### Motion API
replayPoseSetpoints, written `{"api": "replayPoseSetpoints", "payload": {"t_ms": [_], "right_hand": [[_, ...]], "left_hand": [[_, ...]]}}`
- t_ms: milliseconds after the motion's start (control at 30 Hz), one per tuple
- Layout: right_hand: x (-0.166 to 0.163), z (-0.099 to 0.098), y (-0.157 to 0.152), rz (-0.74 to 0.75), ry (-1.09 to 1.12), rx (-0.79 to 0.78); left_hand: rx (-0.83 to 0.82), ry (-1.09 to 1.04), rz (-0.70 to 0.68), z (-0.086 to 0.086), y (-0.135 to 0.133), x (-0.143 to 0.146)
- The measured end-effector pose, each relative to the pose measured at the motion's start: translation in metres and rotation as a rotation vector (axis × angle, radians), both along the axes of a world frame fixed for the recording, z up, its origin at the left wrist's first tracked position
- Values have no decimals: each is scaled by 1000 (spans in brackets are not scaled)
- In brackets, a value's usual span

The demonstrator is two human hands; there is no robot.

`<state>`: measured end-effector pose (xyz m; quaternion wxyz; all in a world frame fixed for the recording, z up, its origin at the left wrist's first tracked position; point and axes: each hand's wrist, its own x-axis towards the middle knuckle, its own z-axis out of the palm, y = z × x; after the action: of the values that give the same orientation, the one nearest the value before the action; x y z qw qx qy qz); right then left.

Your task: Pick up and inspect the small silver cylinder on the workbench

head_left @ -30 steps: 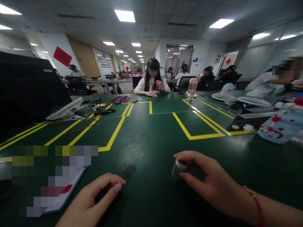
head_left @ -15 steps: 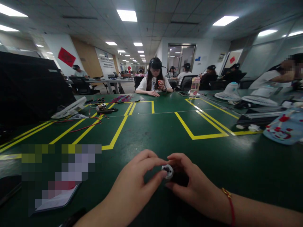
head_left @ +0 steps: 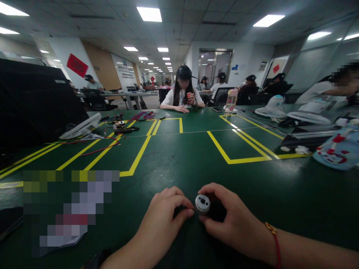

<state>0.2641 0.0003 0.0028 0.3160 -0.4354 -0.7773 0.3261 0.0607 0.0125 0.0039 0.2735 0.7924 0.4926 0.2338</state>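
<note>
1. A small metal cylinder (head_left: 202,204) is gripped by the right hand (head_left: 235,216) between thumb and bent fingers, near the front of the green tabletop (head_left: 168,160); whether its base is rested there cannot be told.
2. The left hand (head_left: 165,213) is held just beside it; half a second ago the cylinder's top was partly covered by its fingertips, and now the face is exposed.
3. The left fingers are curled close to the thumb; whether anything small is pinched cannot be told.
4. The flat, round, silver-grey top is marked by dark spots, one central.
5. The smooth, faintly glossy tabletop is striped with yellow tape (head_left: 141,155).
6. A red cord bracelet (head_left: 277,246) is worn on the right wrist.
</note>
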Motion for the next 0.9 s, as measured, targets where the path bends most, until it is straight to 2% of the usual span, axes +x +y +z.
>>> {"api": "replayPoseSetpoints", "payload": {"t_ms": [100,167,300,433,500,567,633,700,733,767,800,833,900], "right_hand": [[8,3,2,-65,-25,14],[27,5,6,-166,-46,48],[104,7,21,-522,-116,92],[197,9,26,-919,-389,65],[230,10,25,-1017,-493,16],[247,10,25,-1041,-536,-13],[245,8,26,-1042,-629,116],[221,6,27,-990,-733,415],[202,6,27,-901,-749,550],[179,5,25,-760,-730,620],[152,5,23,-584,-674,622],[123,5,21,-380,-610,539],[67,4,17,-108,-499,290]], "left_hand": [[0,-2,3,-3,1,3],[-4,-14,3,-1,0,1],[-30,-116,35,4,-4,-18],[-92,-155,139,5,-10,-49],[-135,-168,212,3,-13,-61],[-160,-184,268,0,-14,-69],[-168,-197,288,-2,-15,-71],[-165,-206,282,-4,-15,-71],[-162,-209,275,-4,-15,-70],[-158,-211,271,-4,-15,-69],[-155,-209,268,-3,-15,-68],[-154,-203,268,-2,-15,-67],[-155,-184,259,1,-15,-66]]}}
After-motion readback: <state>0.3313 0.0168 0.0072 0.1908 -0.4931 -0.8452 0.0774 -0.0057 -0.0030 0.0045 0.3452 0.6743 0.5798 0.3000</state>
